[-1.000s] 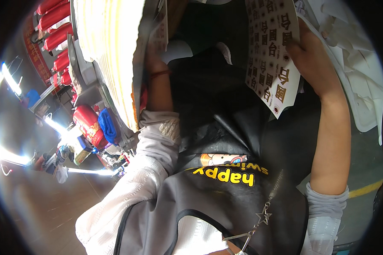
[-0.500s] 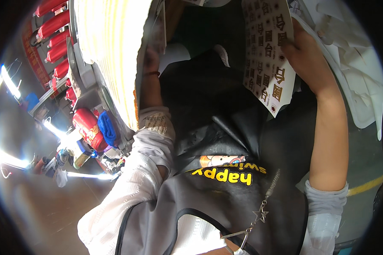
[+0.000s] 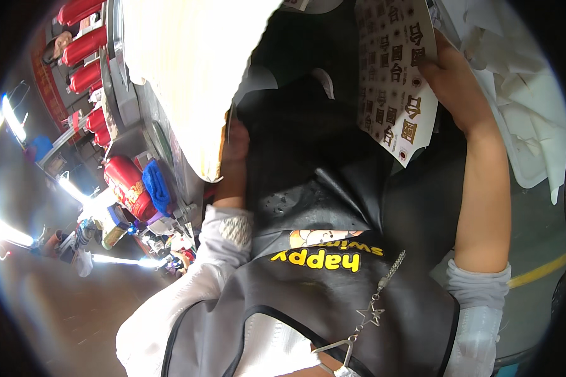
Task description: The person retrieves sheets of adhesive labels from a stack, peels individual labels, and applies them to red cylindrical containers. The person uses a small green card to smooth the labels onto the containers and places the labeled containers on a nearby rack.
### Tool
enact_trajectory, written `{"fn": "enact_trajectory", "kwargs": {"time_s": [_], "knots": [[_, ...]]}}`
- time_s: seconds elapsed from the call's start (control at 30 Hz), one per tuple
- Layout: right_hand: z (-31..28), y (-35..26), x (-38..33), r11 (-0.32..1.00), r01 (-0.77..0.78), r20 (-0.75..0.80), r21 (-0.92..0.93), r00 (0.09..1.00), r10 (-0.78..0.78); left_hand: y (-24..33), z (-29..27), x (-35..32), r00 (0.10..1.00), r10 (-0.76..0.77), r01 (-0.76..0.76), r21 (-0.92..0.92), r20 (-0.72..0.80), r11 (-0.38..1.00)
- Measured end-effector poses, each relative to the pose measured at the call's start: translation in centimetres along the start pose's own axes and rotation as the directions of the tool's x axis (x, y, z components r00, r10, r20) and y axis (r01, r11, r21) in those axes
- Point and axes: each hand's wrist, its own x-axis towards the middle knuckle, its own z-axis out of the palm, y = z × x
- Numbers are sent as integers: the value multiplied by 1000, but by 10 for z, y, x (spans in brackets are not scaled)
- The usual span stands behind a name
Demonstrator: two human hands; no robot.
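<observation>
A pale panel (image 3: 182, 75) leaves left grip (image 3: 236, 143) unclear; right grip (image 3: 458, 85) pinches printed paper (image 3: 390, 94) beside white sheeting (image 3: 527, 107).

The sheet (image 3: 390, 78) in the right hand (image 3: 457, 85) is right of the left hand (image 3: 236, 141); far left, a cloth (image 3: 156, 186) adjoins a canister (image 3: 126, 182).

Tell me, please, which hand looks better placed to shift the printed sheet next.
Probably the right hand: it holds the outer edge of the printed sheet, while the left hand is well apart from it, beside the bright panel.
</observation>
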Motion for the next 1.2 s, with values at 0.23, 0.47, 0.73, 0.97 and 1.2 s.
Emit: {"fn": "enact_trajectory", "kwargs": {"time_s": [0.23, 0.47, 0.73, 0.97, 1.2], "knots": [[-13, -24, -14, 904, -289, 87, 316, 957, 275, -89, 53, -129, 927, -372, 362, -142, -51, 921], [-26, 4, -29, 788, -394, 402, 473, 893, 205, -111, 41, -108, 781, -570, 593, 19, -255, 805], [-32, 10, -113, 714, -249, 174, 654, 969, 178, -177, 94, -11, 967, -212, 239, 775, -139, 585], [-51, 9, -166, 643, -20, -33, 766, 997, 71, -191, 124, -10, 906, -397, 329, 838, -149, 436], [-66, 39, -209, 482, 26, -123, 876, 978, 170, -226, 126, -13, 784, -616, 416, 801, -76, 431]]}}
